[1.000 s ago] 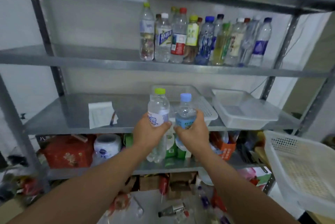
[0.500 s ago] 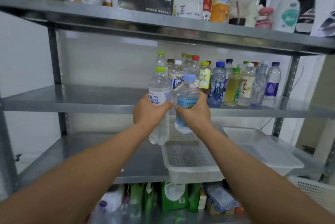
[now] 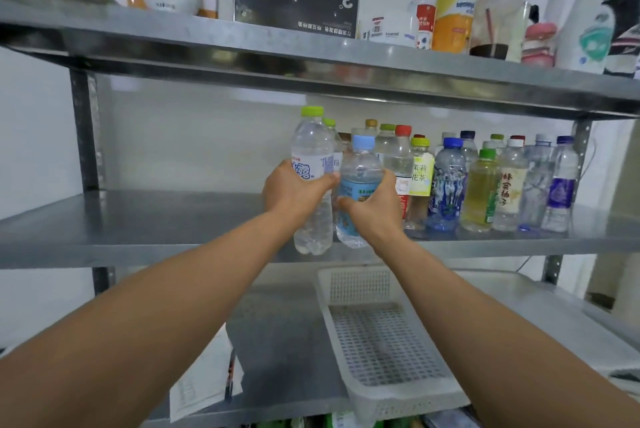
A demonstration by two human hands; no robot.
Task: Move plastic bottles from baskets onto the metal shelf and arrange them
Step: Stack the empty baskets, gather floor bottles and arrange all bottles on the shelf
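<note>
My left hand grips a tall clear bottle with a green cap around its middle. My right hand grips a shorter clear bottle with a light blue cap and blue label. Both bottles are upright, side by side, held at the front edge of the middle metal shelf, their bases at about the shelf's lip. Just to their right, several plastic bottles stand in rows on that shelf. An empty white plastic basket lies on the shelf below.
The upper shelf hangs close above the bottle caps and carries a black sign, cups and containers. The middle shelf's left half is bare metal. A paper sheet lies on the lower shelf beside the basket. A second white tray shows at the right edge.
Both hands have raised the two bottles from the lower shelf level up to the middle shelf and toward the row of bottles. My view has tilted upward.
</note>
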